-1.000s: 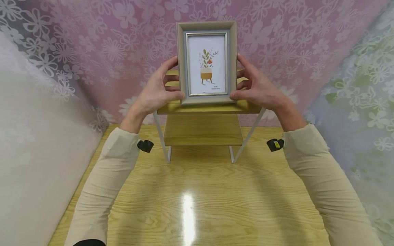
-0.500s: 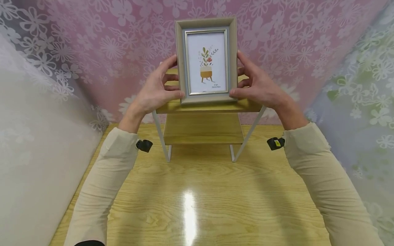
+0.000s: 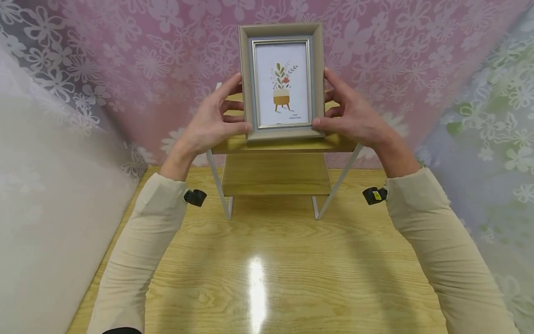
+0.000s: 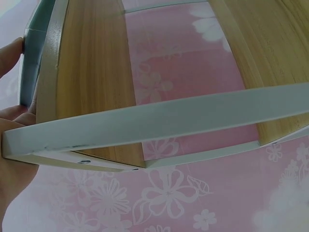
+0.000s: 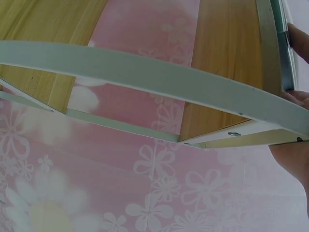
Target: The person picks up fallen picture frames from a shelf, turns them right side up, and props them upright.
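Both hands hold a beige picture frame (image 3: pixel 283 83) upright, its front showing a potted-plant print. The left hand (image 3: pixel 212 116) grips the left side, thumb at the lower front corner. Opposite it, the right hand (image 3: pixel 356 116) holds the right side with its thumb on the lower right corner. The frame's lower edge is at the wooden top (image 3: pixel 292 147) of a small side table; whether it bears on it I cannot tell. In the left wrist view the frame's edge (image 4: pixel 33 60) shows beside the tabletop. Some fingertips are hidden behind the frame.
The side table has a lower wooden shelf (image 3: pixel 275 175) and white metal legs (image 3: pixel 341 183). Pink flowered cloth (image 3: pixel 167 60) hangs behind it, with pale walls left and right (image 3: pixel 488 162). Wood-grain floor (image 3: pixel 208 260) spreads in front.
The picture frame has shifted slightly up and to the right in the head view, its top edge a little higher. Both hands keep their hold on it.
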{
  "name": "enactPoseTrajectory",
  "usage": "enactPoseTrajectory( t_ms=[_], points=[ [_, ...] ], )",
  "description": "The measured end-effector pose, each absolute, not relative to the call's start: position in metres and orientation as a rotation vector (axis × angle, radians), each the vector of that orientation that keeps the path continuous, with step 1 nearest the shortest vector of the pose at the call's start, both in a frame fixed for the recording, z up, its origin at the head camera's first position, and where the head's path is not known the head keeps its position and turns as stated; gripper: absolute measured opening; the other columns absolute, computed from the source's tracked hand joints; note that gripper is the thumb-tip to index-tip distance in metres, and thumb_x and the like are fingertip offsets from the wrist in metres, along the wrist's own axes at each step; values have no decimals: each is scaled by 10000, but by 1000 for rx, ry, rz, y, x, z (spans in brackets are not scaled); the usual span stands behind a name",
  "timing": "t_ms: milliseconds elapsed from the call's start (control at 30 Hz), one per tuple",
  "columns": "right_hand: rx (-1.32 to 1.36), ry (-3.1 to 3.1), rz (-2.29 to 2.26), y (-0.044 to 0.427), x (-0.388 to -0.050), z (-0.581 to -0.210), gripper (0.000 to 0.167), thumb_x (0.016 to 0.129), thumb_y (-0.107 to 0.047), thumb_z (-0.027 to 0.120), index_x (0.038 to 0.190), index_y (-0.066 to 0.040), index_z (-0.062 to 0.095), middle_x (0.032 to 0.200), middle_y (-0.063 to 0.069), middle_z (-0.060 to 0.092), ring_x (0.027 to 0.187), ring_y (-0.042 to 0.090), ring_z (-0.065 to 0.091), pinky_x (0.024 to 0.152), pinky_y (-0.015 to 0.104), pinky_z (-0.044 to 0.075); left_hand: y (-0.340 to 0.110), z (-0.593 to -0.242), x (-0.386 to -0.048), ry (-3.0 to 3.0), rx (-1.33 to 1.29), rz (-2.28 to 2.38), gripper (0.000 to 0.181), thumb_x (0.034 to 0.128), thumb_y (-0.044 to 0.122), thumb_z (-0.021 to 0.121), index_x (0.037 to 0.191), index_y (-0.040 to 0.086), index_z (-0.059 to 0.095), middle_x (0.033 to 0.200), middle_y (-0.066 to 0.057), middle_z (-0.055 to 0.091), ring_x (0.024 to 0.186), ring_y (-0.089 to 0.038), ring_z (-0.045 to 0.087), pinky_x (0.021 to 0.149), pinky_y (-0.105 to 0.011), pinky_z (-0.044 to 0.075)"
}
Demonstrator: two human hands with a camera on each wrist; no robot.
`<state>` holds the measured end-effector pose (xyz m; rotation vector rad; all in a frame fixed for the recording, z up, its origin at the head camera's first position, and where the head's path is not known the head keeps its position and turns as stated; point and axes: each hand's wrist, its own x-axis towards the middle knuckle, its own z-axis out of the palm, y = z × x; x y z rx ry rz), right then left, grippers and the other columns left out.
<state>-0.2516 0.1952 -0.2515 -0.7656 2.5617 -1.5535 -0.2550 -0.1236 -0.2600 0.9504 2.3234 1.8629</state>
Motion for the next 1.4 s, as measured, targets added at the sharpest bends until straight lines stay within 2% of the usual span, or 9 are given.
enactPoseTrajectory(
  t_ms=[400, 700, 900, 1200, 1400],
  points=[
    [-794, 2508, -1620, 193, -255, -252, 985, 863, 26, 726, 1586, -353, 175, 1187, 127, 533, 761, 241, 675, 658, 286, 580, -125, -261, -254, 2358, 948, 1849, 963, 821, -35, 763, 1591, 171, 222, 1505, -29, 377, 1137, -241, 541, 971, -397, 500],
    [-763, 2517, -1627, 194, -257, -249, 911, 899, 56, 657, 1588, -316, 191, 1218, 118, 535, 797, 215, 696, 653, 268, 569, -124, -262, -256, 2357, 1021, 1858, 950, 817, -6, 774, 1585, 200, 254, 1497, -9, 394, 1103, -233, 543, 881, -347, 505],
    [-750, 2499, -1685, 196, -258, -249, 879, 901, 75, 642, 1585, -285, 225, 1229, 112, 546, 795, 193, 710, 628, 247, 554, -123, -263, -256, 2338, 1065, 1875, 934, 822, -8, 758, 1584, 201, 261, 1483, -40, 416, 1101, -243, 541, 861, -353, 501],
    [-746, 2551, -1647, 195, -258, -249, 852, 905, 70, 635, 1578, -282, 250, 1296, 146, 525, 835, 203, 705, 720, 241, 572, -125, -265, -254, 2295, 1100, 1894, 878, 852, 0, 709, 1584, 202, 267, 1394, -110, 512, 1086, -256, 563, 873, -364, 505],
    [-758, 2526, -1683, 196, -258, -248, 847, 906, 76, 622, 1584, -254, 236, 1352, 167, 501, 835, 193, 702, 684, 242, 573, -125, -265, -254, 2254, 1127, 1918, 853, 855, -29, 680, 1578, 178, 276, 1319, -151, 578, 1046, -272, 597, 854, -349, 532]
  ],
)
